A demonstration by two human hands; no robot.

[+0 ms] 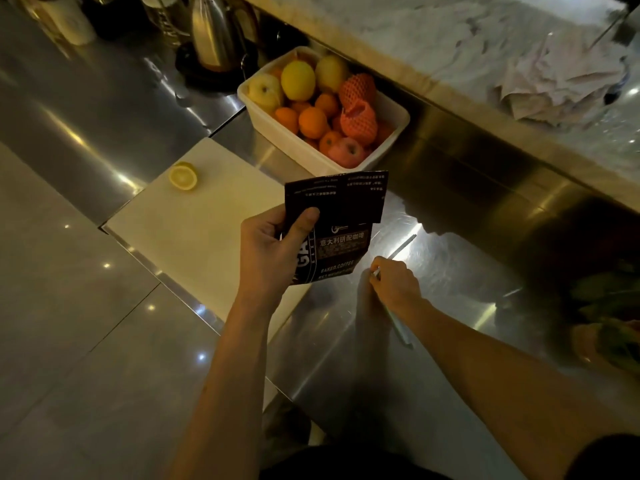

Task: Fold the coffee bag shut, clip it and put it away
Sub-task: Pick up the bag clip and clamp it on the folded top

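Observation:
A black coffee bag (341, 244) with white print hangs above the steel counter, its top flap folded over toward me. My left hand (273, 251) grips the bag's left side, thumb pressed on the fold. To the right and lower, my right hand (394, 284) rests on the counter with its fingers pinched on a long, thin, pale bag clip (401, 332). The clip lies on the steel and sticks out on both sides of the hand. Bag and clip are apart.
A white tub (398, 112) of oranges, apples and lemons stands behind the bag. A white cutting board (194, 230) with a half lemon (183, 175) lies at the left. A steel kettle (211, 29) is at the back, a crumpled cloth (561, 81) on the raised marble ledge, and leafy greens (609, 306) at the right edge.

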